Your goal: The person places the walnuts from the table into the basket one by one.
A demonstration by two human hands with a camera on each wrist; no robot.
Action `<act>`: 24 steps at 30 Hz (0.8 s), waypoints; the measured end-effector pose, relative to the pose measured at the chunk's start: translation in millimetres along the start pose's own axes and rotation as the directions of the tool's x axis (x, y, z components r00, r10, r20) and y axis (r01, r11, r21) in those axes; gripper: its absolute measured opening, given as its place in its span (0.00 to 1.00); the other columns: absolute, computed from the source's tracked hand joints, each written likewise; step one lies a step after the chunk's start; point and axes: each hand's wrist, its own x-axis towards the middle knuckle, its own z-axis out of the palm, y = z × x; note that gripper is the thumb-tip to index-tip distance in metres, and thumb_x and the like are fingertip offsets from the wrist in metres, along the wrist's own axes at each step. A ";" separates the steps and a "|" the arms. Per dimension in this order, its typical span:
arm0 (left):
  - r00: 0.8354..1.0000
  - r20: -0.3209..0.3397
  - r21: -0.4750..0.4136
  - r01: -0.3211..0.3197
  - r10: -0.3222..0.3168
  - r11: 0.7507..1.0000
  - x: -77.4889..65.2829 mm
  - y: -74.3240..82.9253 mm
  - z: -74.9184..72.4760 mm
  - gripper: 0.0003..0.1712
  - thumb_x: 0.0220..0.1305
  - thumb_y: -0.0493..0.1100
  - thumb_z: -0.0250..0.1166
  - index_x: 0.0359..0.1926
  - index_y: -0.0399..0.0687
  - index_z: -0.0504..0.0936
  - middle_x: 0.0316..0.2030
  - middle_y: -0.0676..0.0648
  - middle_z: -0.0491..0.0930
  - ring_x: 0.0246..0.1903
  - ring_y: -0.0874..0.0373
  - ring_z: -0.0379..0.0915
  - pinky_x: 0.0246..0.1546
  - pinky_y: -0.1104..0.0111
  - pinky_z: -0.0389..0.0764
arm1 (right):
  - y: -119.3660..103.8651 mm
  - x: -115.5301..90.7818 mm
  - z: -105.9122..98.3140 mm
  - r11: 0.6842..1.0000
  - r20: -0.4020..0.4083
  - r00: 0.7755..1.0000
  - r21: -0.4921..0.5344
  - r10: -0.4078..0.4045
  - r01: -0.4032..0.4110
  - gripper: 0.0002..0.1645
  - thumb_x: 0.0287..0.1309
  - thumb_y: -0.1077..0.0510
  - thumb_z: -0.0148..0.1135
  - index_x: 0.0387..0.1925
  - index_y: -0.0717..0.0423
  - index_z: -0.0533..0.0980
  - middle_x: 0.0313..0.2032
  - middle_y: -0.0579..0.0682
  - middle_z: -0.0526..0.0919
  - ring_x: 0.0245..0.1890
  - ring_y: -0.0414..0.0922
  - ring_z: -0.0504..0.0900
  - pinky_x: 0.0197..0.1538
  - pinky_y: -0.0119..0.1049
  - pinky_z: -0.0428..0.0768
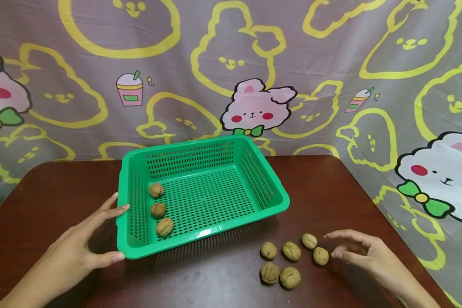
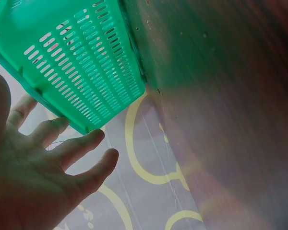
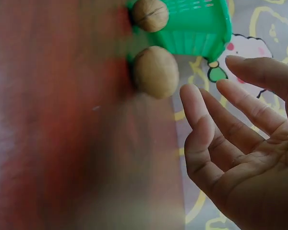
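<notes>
A green plastic basket (image 1: 208,235) with slotted walls stands on the table, and three walnuts (image 1: 164,226) lie along its left inner side. My left hand (image 1: 78,246) is at the basket's left end, thumb at the near corner and fingertips at the rim, spread wide. In the left wrist view the fingers (image 2: 89,143) extend beside the slotted wall. Several loose walnuts (image 1: 291,251) lie on the table in front of the basket's right part. My right hand (image 1: 369,254) is just right of the rightmost walnut (image 1: 321,256), fingers loosely bent and holding nothing.
The dark reddish-brown wooden table (image 1: 223,278) has rounded far corners. Behind it and along the right hangs a cloth (image 1: 185,77) printed with cartoon rabbits and yellow outlines, close to the basket's far side.
</notes>
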 end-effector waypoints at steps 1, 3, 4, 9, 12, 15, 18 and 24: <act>1.000 0.001 -0.001 -0.001 0.001 1.000 0.3 -0.1 -0.2 0.60 0.45 0.52 0.85 0.78 0.66 0.65 0.84 0.49 0.49 0.66 0.29 0.68 0.44 0.34 0.78 | 2.1 -0.6 1.2 1.000 0.001 1.000 -0.008 -0.008 0.008 0.22 0.75 0.59 0.60 0.66 0.62 0.75 0.46 0.48 0.89 0.44 0.43 0.89 0.44 0.32 0.84; 1.000 -0.002 -0.001 -0.006 0.006 1.000 0.8 -0.7 -0.4 0.59 0.45 0.52 0.85 0.78 0.66 0.65 0.84 0.48 0.50 0.66 0.29 0.68 0.45 0.33 0.77 | 6.4 -1.2 4.7 1.000 0.012 1.000 -0.009 -0.023 0.024 0.22 0.75 0.60 0.60 0.65 0.63 0.76 0.43 0.50 0.90 0.42 0.43 0.89 0.43 0.32 0.84; 1.000 -0.004 -0.001 -0.007 0.007 1.000 0.9 -0.9 -0.5 0.59 0.45 0.52 0.85 0.78 0.66 0.65 0.84 0.49 0.50 0.66 0.29 0.68 0.45 0.34 0.77 | 8.8 -1.1 6.5 0.999 0.025 0.999 -0.004 -0.038 0.038 0.21 0.75 0.61 0.60 0.64 0.64 0.76 0.41 0.50 0.90 0.41 0.43 0.88 0.43 0.33 0.84; 1.000 0.000 -0.009 -0.007 0.007 1.000 0.7 -0.7 -0.6 0.60 0.45 0.51 0.85 0.78 0.66 0.65 0.84 0.48 0.50 0.66 0.29 0.68 0.45 0.32 0.77 | 16.0 1.8 14.7 0.998 0.072 0.997 0.054 -0.029 0.025 0.22 0.74 0.61 0.60 0.64 0.66 0.75 0.39 0.48 0.89 0.39 0.41 0.88 0.41 0.34 0.84; 1.000 0.009 -0.023 -0.003 0.004 1.000 0.6 0.4 -0.9 0.59 0.46 0.51 0.85 0.78 0.66 0.65 0.84 0.47 0.49 0.67 0.27 0.67 0.46 0.31 0.75 | 15.6 3.2 18.0 0.998 0.067 0.998 0.061 0.006 -0.010 0.22 0.73 0.60 0.61 0.64 0.66 0.75 0.38 0.46 0.89 0.38 0.39 0.86 0.39 0.34 0.82; 1.000 0.015 -0.032 0.000 0.000 1.000 0.7 1.4 -1.6 0.59 0.47 0.51 0.85 0.79 0.67 0.65 0.84 0.45 0.50 0.67 0.27 0.66 0.46 0.30 0.75 | 14.3 3.7 21.0 0.998 0.054 0.998 0.048 0.024 -0.026 0.23 0.72 0.60 0.63 0.63 0.67 0.75 0.37 0.47 0.89 0.36 0.38 0.85 0.36 0.34 0.81; 1.000 0.024 -0.036 0.008 -0.007 0.999 0.8 2.0 -2.2 0.59 0.47 0.51 0.84 0.79 0.67 0.64 0.84 0.46 0.49 0.68 0.26 0.66 0.46 0.30 0.75 | 12.6 3.9 24.3 0.998 0.034 0.998 0.032 0.051 -0.052 0.24 0.70 0.60 0.66 0.62 0.67 0.76 0.35 0.48 0.89 0.33 0.37 0.83 0.33 0.35 0.79; 1.000 0.022 -0.036 0.005 -0.004 0.999 1.1 1.6 -2.3 0.59 0.47 0.51 0.85 0.79 0.68 0.64 0.84 0.46 0.49 0.68 0.28 0.66 0.46 0.31 0.75 | 10.2 4.9 29.9 0.997 -0.001 0.998 -0.023 0.070 -0.070 0.26 0.68 0.59 0.69 0.63 0.67 0.76 0.34 0.48 0.88 0.32 0.37 0.83 0.33 0.33 0.79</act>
